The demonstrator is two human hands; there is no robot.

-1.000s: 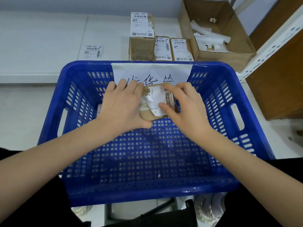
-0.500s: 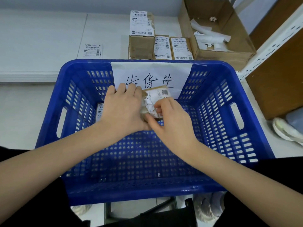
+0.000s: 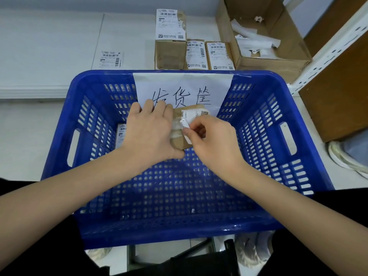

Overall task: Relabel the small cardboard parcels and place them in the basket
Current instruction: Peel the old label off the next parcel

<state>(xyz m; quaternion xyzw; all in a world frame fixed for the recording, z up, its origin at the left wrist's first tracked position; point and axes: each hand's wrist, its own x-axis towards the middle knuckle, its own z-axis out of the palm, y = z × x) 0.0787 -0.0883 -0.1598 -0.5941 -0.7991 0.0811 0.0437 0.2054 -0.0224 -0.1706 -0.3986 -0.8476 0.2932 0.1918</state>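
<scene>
Right hand (image 3: 214, 144) pinched a lifted flap of the old label (image 3: 194, 119) between thumb and forefinger, at the near-left edge of the sticker on the small cardboard parcel (image 3: 180, 139), while the left hand (image 3: 150, 134) gripped the parcel's left side, its fingers curled over the far edge and its thumb under the near corner. The parcel was held above the floor of the blue basket (image 3: 83, 108), close in front of the handwritten paper sign (image 3: 183, 86) on the far wall, with its long axis running from near-left to far-right. The part of the label that remained stuck lay beyond the pinch, toward the far right, so the right hand sat directly on the peel line and was the nearer one for the pull; the left hand served as the anchor. A peel drawn away from the left hand, toward the right, looked like the natural direction. Another labelled parcel (image 3: 120, 134) lay against the basket's left wall, partly hidden by the left hand. Three more parcels (image 3: 207, 54) stood on the worktop (image 3: 59, 46) behind the basket, beside an open carton (image 3: 278, 62) holding paper scraps.
</scene>
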